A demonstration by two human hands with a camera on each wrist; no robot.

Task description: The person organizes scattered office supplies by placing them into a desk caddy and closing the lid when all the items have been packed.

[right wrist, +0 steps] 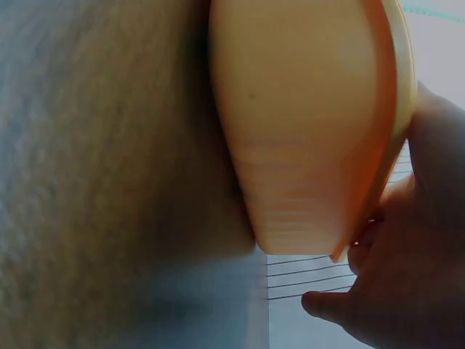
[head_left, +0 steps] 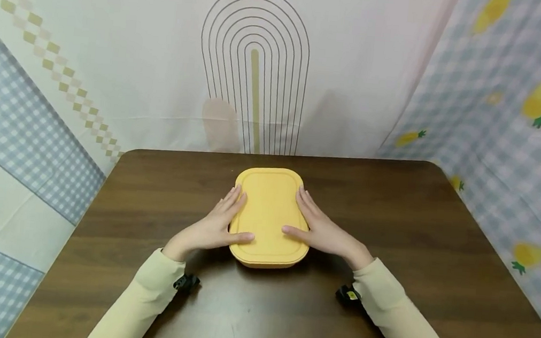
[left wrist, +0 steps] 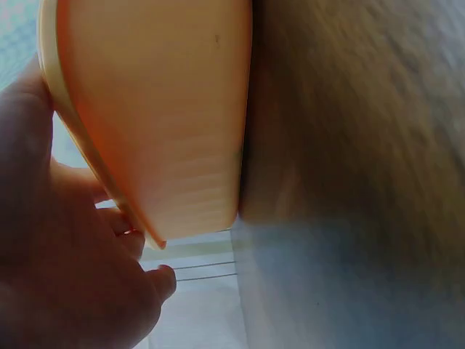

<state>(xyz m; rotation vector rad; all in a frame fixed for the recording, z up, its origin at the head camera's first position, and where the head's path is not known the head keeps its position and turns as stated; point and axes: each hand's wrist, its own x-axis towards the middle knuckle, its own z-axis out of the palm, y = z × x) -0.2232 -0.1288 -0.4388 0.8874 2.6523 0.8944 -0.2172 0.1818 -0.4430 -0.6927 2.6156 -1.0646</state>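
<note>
A yellow lidded box (head_left: 270, 212), rounded at its corners, lies flat on the dark wooden table with its lid on. My left hand (head_left: 214, 226) rests along the lid's left edge, thumb across the top and fingers stretched forward. On the opposite edge my right hand (head_left: 328, 231) lies much the same way, its thumb pointing inward over the lid. From the left wrist view, the left hand (left wrist: 65, 254) touches the rim of the box (left wrist: 160, 123), whose side wall slopes down to the table. Likewise the right hand (right wrist: 403, 269) touches the rim in the right wrist view.
The brown table (head_left: 152, 191) extends around the box on all sides. Behind it hangs a white cloth (head_left: 142, 34) with an arch pattern. Blue checked cloth (head_left: 510, 131) with yellow fruit prints covers the right side. Small black devices (head_left: 186, 283) sit at both wrists.
</note>
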